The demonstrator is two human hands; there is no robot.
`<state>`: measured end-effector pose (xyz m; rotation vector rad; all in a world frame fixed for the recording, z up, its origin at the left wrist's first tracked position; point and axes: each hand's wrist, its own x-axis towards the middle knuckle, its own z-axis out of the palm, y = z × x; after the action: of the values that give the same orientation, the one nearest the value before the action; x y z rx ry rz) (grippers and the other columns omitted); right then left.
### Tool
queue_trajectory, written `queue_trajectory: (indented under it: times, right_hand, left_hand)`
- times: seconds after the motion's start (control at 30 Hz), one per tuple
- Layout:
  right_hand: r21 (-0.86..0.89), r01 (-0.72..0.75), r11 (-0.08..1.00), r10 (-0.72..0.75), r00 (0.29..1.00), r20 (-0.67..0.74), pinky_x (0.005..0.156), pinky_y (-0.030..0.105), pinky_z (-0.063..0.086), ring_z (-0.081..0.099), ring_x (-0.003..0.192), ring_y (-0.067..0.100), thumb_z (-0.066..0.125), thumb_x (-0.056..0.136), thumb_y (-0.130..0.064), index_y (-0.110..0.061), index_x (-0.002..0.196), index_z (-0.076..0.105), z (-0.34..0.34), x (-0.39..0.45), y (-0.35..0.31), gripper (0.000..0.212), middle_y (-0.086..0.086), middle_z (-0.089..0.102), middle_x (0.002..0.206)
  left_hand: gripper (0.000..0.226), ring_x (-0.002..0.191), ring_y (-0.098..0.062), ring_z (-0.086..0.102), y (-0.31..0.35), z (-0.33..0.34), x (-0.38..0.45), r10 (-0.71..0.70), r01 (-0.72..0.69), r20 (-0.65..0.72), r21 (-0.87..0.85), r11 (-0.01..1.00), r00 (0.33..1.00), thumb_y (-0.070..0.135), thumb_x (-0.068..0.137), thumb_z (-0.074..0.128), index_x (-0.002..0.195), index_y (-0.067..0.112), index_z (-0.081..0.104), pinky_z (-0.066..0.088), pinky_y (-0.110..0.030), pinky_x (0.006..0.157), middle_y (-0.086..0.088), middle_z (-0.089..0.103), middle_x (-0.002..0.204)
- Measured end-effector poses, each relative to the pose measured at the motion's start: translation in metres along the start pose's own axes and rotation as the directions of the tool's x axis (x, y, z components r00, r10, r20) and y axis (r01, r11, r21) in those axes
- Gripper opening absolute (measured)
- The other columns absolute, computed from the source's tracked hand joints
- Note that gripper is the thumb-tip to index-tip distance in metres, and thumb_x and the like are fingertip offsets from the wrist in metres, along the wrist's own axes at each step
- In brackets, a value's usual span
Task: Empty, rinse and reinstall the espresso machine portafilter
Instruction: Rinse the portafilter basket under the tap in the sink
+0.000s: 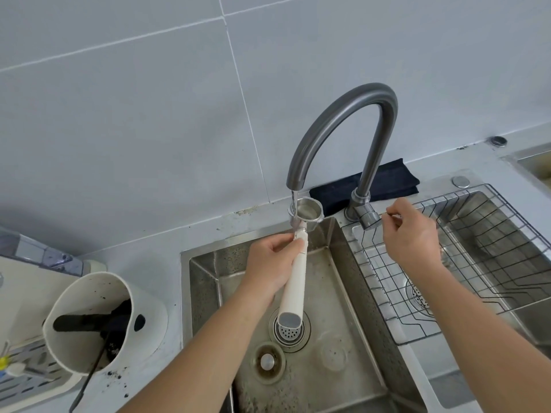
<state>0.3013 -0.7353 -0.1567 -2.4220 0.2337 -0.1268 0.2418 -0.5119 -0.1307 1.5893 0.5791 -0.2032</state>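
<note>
Bright, even, soft light; faint shadows; mild glare on the tap [343,129]; wide-angle bending at edges; sharp focus.

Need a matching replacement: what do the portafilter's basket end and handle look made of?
Portafilter basket end: seemingly polished steel, shiny silver with reflections. Handle: matte cream, probably plastic, with a grey end cap; the left hand grips it.

My grey countertop [167,242] carries a white knock bin [104,320] at the near left, coffee grounds [117,377] scattered beside it. A folded dark cloth [384,181] lies at the far edge behind the faucet [362,210], against the wall.
</note>
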Motion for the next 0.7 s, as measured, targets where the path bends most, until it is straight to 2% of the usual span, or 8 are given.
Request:
queue_trajectory:
  times: [0.07, 0.2, 0.27, 0.4, 0.57, 0.7]
  right_hand:
    - [-0.001, 0.002, 1.0, -0.002, 1.0, 0.0, 0.059, 0.047, 0.057, 0.062, 0.065, 0.035, 0.054, 0.098, -0.02, -0.012, 0.091, 0.054, 0.0, 0.0, 0.0, 0.01, 0.012, 0.065, 0.077]
    - [-0.001, 0.017, 1.0, -0.017, 1.0, -0.009, 0.058, 0.044, 0.056, 0.063, 0.066, 0.036, 0.054, 0.098, -0.019, -0.012, 0.091, 0.055, 0.0, -0.001, 0.0, 0.009, 0.015, 0.067, 0.078]
    - [0.002, 0.02, 1.0, -0.02, 1.0, -0.01, 0.057, 0.044, 0.056, 0.062, 0.063, 0.036, 0.054, 0.098, -0.018, -0.012, 0.091, 0.054, 0.0, -0.001, 0.001, 0.009, 0.015, 0.067, 0.077]
    - [0.004, 0.021, 1.0, -0.021, 1.0, -0.006, 0.055, 0.043, 0.054, 0.061, 0.062, 0.035, 0.054, 0.098, -0.018, -0.012, 0.091, 0.054, 0.0, 0.0, 0.001, 0.009, 0.014, 0.066, 0.076]
    - [0.005, 0.018, 1.0, -0.018, 1.0, -0.004, 0.055, 0.044, 0.054, 0.061, 0.061, 0.037, 0.054, 0.098, -0.019, -0.013, 0.091, 0.054, 0.0, 0.0, 0.002, 0.009, 0.013, 0.065, 0.074]
    - [0.005, 0.015, 1.0, -0.015, 1.0, -0.005, 0.054, 0.042, 0.054, 0.061, 0.061, 0.036, 0.054, 0.098, -0.019, -0.013, 0.09, 0.054, 0.0, 0.0, 0.002, 0.009, 0.012, 0.065, 0.073]
  left_hand:
    - [0.01, 0.064, -0.019, 0.067, 0.001, -0.004, -0.001, 0.008, -0.008, 0.001, 0.062, 0.998, 1.0, 0.022, 0.079, 0.073, 0.088, 0.025, 0.078, 0.061, -0.04, 0.062, -0.003, 0.076, 0.084]
    - [0.013, 0.059, -0.01, 0.067, 0.002, -0.014, -0.006, 0.075, -0.079, 0.029, 0.206, 0.975, 0.997, 0.02, 0.082, 0.071, 0.089, 0.028, 0.077, 0.056, -0.026, 0.052, 0.005, 0.075, 0.079]
    - [0.014, 0.06, -0.009, 0.066, 0.001, -0.019, -0.008, 0.114, -0.129, 0.069, 0.285, 0.95, 0.991, 0.022, 0.083, 0.069, 0.091, 0.032, 0.076, 0.052, -0.024, 0.051, 0.007, 0.075, 0.078]
    - [0.016, 0.067, -0.005, 0.066, -0.003, -0.03, -0.009, 0.21, -0.239, 0.115, 0.431, 0.87, 0.971, 0.027, 0.085, 0.067, 0.097, 0.036, 0.075, 0.05, -0.02, 0.06, 0.013, 0.074, 0.076]
    - [0.017, 0.067, 0.002, 0.063, -0.005, -0.039, -0.013, 0.275, -0.293, 0.106, 0.441, 0.848, 0.955, 0.026, 0.087, 0.065, 0.095, 0.038, 0.073, 0.046, -0.011, 0.061, 0.018, 0.072, 0.075]
    - [0.019, 0.072, 0.006, 0.062, -0.005, -0.043, -0.015, 0.256, -0.265, 0.076, 0.384, 0.884, 0.964, 0.027, 0.09, 0.063, 0.101, 0.042, 0.071, 0.043, -0.015, 0.062, 0.018, 0.072, 0.08]
